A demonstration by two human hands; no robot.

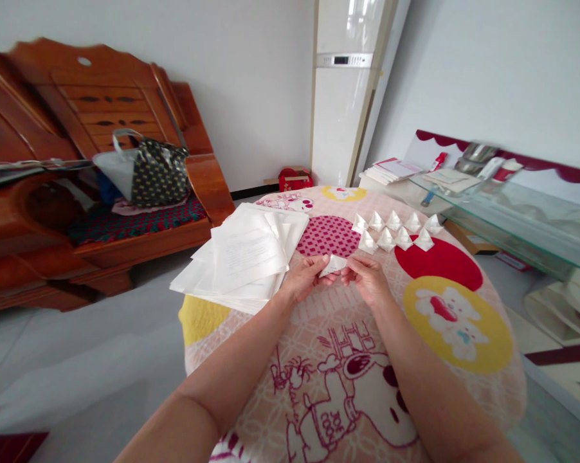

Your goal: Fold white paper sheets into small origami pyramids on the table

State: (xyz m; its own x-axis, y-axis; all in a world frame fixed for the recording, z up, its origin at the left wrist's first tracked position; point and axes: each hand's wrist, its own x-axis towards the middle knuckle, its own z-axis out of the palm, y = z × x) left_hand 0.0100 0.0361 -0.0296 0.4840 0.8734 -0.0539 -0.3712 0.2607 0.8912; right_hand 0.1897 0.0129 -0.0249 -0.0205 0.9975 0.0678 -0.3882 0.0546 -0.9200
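Observation:
Between my two hands is a small folded piece of white paper (pixel 334 264), held just above the cloth-covered table. My left hand (pixel 307 276) pinches its left side between thumb and fingers. At its right corner, the fingers of my right hand (pixel 366 276) are closed on the edge. Beyond my right hand stand several small folded paper shapes (pixel 386 240) with pointed tops, set in two rows. To the left of my left hand lies a loose, fanned pile of white paper sheets (pixel 249 254), the top one with faint print.
A patterned pink tablecloth (pixel 314 334) covers the round table. At the right is a glass-topped stand (pixel 526 222) with papers, cups and a metal container. A wooden bench (pixel 126 96) holding bags (pixel 157 173) stands at the left. A tall white air conditioner (pixel 341 116) is behind.

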